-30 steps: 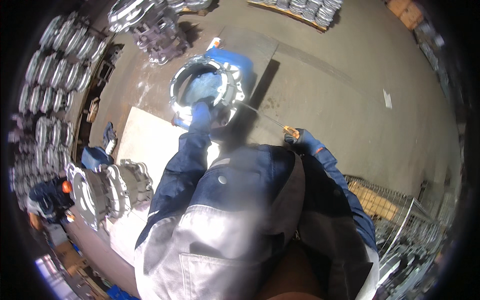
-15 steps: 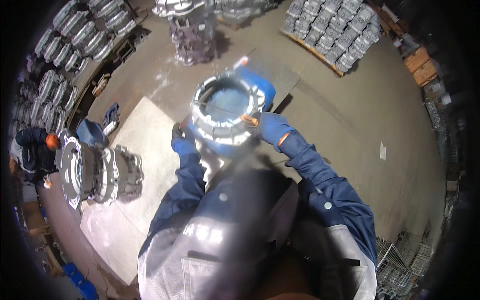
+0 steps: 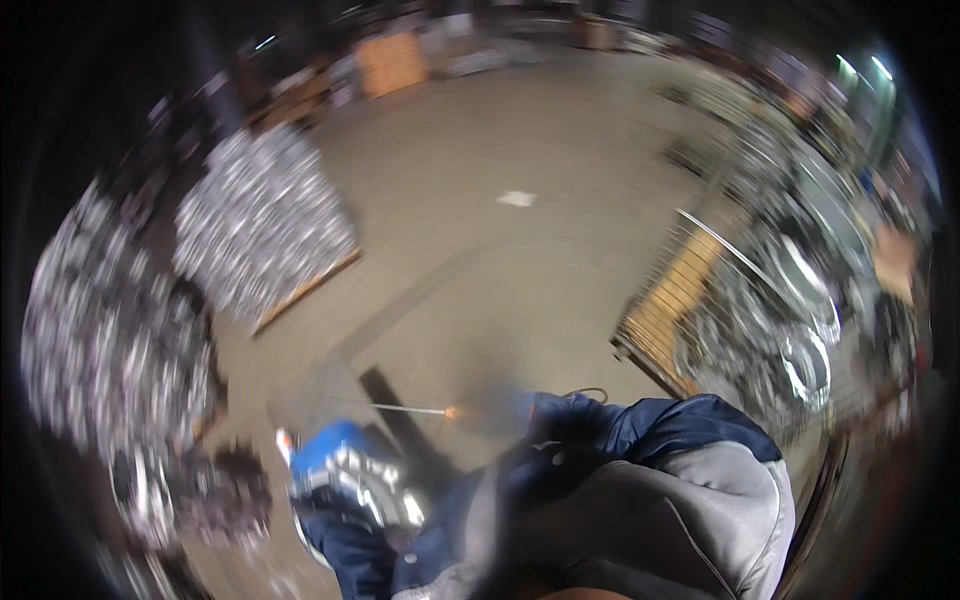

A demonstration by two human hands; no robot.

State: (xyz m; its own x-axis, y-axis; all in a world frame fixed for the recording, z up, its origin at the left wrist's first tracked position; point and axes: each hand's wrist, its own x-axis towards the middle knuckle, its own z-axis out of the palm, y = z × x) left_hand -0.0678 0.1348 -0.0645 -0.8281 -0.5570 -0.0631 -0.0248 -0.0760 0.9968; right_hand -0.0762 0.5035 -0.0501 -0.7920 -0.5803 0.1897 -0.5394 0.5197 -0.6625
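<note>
Motion blurs much of the picture. My right hand (image 3: 510,410), in a blue glove, is closed around the orange handle of a tool with a long thin metal rod (image 3: 405,408); the rod points left. Below and left of the rod lies a silver ring-shaped metal casting (image 3: 370,484), on or against a blue support (image 3: 338,440). My left sleeve (image 3: 345,548) covers the near part of the casting. I cannot make out my left hand or its fingers there.
A pallet stack of silver castings (image 3: 265,225) stands on the floor at left, with more castings (image 3: 110,340) beyond its near side. At right is a wire cage (image 3: 740,310) with shiny metal parts. A white scrap (image 3: 517,199) lies on the floor ahead.
My view has swung right, so the casting and blue support now sit at lower left. The orange-handled tool has left the casting's opening and is over the floor, still in my right hand.
</note>
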